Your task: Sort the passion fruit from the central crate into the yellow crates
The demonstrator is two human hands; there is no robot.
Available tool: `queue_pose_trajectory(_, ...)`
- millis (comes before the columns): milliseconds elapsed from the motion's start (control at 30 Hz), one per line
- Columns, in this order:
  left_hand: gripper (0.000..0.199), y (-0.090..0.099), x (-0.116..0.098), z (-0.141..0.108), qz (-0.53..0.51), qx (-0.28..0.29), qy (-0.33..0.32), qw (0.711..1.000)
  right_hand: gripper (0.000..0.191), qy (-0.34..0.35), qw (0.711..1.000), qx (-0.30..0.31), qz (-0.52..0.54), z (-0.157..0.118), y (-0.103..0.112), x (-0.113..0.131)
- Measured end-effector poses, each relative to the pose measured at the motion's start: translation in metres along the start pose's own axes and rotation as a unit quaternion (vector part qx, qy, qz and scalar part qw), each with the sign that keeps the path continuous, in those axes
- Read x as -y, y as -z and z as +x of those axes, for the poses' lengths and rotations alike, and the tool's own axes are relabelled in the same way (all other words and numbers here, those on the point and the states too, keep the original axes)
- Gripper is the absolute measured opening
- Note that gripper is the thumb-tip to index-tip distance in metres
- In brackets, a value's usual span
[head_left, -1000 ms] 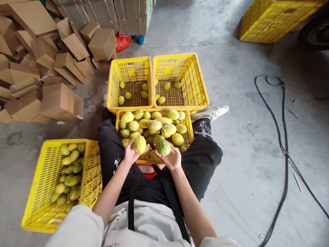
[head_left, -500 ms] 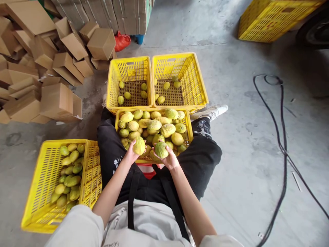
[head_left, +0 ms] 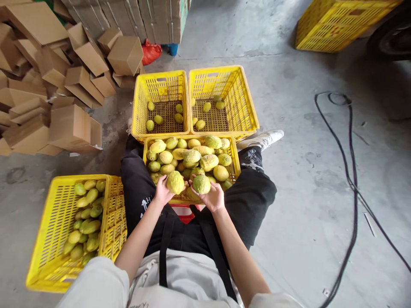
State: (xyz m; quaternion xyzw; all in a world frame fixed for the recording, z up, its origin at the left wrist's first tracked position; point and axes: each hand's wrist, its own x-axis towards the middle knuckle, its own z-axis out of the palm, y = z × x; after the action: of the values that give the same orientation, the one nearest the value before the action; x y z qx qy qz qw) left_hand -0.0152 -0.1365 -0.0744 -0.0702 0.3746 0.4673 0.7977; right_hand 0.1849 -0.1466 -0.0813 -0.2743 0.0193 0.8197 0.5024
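Observation:
My left hand is closed around a yellow-green fruit that looks like a small papaya, ridged and bumpy. A greener fruit of the same sort rests in the curled fingers of my right hand. Both are held side by side, a short gap apart, over the near edge of a yellow crate between my knees. Heaped in that crate are several more such fruits, mostly yellow with green patches. The undersides of the held fruits are hidden.
Beyond stand two yellow crates, left and right, with several fruits on their floors. To my left is another crate holding fruits. Cardboard boxes pile up at the far left. A black cable lies on the right floor.
Both fruits have been turned slightly in my hands and more of their surface shows. The fingers have shifted a little around them; the crates hold the same fruits.

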Motion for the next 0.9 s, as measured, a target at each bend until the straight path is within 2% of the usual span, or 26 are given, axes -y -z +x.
queue_pose_trajectory(200,0.039,-0.001,0.0001,-0.0002,0.005,0.025,0.021,0.999,0.045,0.009,0.999,-0.03,-0.009,0.0026,0.0008,0.0)
queue_pose_trajectory(367,0.038,-0.0038,-0.0024,-0.0041,0.007,-0.014,-0.004,1.0,0.045,0.028,0.997,-0.059,0.031,0.0034,0.0071,0.0029)
queue_pose_trajectory(467,0.033,-0.0042,-0.0036,-0.0052,0.021,-0.013,-0.027,0.999,0.042,0.031,0.996,-0.076,0.026,0.0025,0.0077,0.0025)
queue_pose_trajectory(667,0.031,-0.0003,0.0004,-0.0015,0.057,0.02,-0.023,0.998,0.041,0.008,0.998,-0.06,-0.006,0.0028,0.0064,-0.0027)
queue_pose_trajectory(900,0.036,-0.0017,0.0005,-0.0016,0.039,0.004,-0.008,0.999,0.042,0.021,0.999,-0.042,-0.017,0.0019,0.004,-0.001)
